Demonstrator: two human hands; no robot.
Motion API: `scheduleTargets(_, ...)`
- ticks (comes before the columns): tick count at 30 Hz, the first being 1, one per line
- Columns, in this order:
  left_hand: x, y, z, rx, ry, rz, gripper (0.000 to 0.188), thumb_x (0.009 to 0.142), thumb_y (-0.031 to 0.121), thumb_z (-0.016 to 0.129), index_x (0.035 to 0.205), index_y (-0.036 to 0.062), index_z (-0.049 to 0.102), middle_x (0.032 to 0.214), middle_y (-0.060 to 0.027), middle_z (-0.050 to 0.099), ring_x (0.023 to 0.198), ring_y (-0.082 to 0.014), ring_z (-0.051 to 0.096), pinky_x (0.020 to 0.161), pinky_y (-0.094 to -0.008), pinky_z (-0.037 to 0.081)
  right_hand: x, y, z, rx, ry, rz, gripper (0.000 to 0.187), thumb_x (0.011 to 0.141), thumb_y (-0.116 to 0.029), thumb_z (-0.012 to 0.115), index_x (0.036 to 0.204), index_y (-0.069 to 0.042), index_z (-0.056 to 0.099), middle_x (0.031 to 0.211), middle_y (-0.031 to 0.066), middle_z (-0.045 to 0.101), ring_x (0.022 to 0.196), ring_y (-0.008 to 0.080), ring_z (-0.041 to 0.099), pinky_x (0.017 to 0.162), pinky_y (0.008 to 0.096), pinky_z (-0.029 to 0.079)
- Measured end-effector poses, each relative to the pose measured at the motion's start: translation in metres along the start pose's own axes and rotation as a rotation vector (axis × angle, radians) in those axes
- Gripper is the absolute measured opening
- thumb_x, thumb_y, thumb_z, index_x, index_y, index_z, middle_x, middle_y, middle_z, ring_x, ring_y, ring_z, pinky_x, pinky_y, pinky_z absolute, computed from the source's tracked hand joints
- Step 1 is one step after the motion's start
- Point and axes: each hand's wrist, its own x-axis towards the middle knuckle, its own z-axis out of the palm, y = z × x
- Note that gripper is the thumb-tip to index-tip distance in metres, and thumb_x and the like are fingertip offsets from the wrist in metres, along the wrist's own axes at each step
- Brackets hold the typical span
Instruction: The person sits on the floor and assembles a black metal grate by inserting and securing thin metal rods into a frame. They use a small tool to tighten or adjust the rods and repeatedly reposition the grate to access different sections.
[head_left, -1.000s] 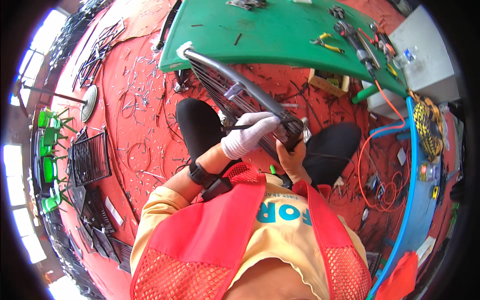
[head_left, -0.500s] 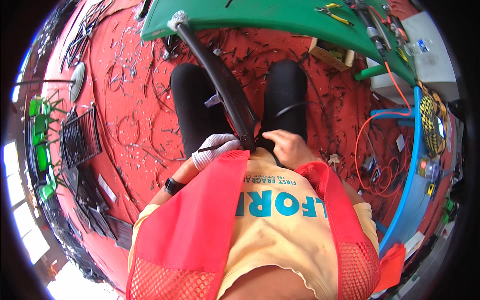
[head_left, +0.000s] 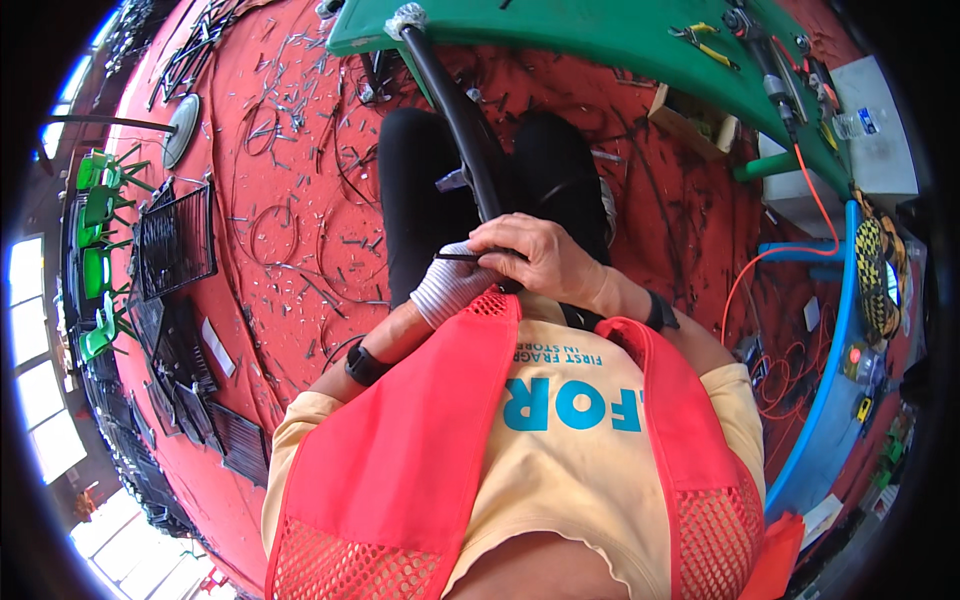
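Note:
A long dark curved frame piece (head_left: 462, 115) slants down between my knees, its far end wrapped in something whitish (head_left: 406, 18) and propped at the edge of the green table (head_left: 560, 38). My left hand (head_left: 448, 288), in a pale striped glove, is closed at the near end of the piece, with a thin black strip (head_left: 457, 257) across its fingers. Bare and bent over that same end, my right hand (head_left: 532, 250) pinches the strip beside the gloved fingers. The two hands touch or nearly touch, and they hide the near end of the piece.
Yellow-handled pliers (head_left: 705, 45) and a power tool (head_left: 760, 60) with an orange hose (head_left: 815, 190) lie on the green table. Below it stands a wooden box (head_left: 690, 122). Dark scraps litter the red floor (head_left: 300, 200). Black slatted panels (head_left: 175, 245) stand at left; a blue table (head_left: 835, 350) at right.
My right hand has moved left and up, from beside the near end of the frame piece to over it, meeting the black strip at my left hand. My knees have drawn closer together.

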Motion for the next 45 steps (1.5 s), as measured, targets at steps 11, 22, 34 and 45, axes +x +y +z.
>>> scheduleTargets(11,-0.006,0.005,-0.014,-0.016,-0.030,-0.246,0.020,0.089,0.011,0.060,0.106,0.0014,0.062,0.097,-0.0069,0.066,0.089,-0.0135,0.061,0.082,-0.0262,0.050,-0.007,0.005,0.018,-0.171,0.163,-0.004,0.012,0.084,-0.005,0.062,0.095,-0.002,0.058,0.091,0.0122,0.067,0.078,0.0223,0.067,0.070,0.0300,0.055)
scheduleTargets(22,0.045,0.013,-0.003,0.069,0.349,-0.356,0.038,0.089,0.030,0.062,0.113,0.0009,0.057,0.093,-0.0100,0.064,0.083,-0.0138,0.062,0.071,-0.0267,0.050,-0.031,0.031,0.008,0.514,0.423,0.528,0.010,0.095,-0.012,0.051,0.099,-0.003,0.049,0.074,0.0018,0.059,0.066,0.0053,0.054,0.061,0.0194,0.046)
scheduleTargets(34,0.035,0.010,-0.011,0.324,0.700,-0.453,0.024,0.080,0.023,0.065,0.083,-0.0003,0.064,0.069,-0.0030,0.062,0.059,-0.0094,0.056,0.052,-0.0256,0.044,-0.008,0.052,0.023,0.920,-0.078,0.579,0.012,0.096,-0.014,0.050,0.101,-0.003,0.049,0.076,0.0020,0.059,0.068,0.0067,0.056,0.063,0.0204,0.046)
scheduleTargets(45,0.019,0.012,-0.068,0.248,0.923,-0.061,0.024,0.079,0.023,0.065,0.083,-0.0001,0.063,0.066,-0.0070,0.064,0.057,-0.0138,0.061,0.053,-0.0286,0.048,0.045,0.039,0.049,0.904,-0.141,0.506,0.012,0.095,-0.013,0.051,0.100,-0.003,0.049,0.072,0.0019,0.059,0.065,0.0069,0.056,0.058,0.0204,0.046)
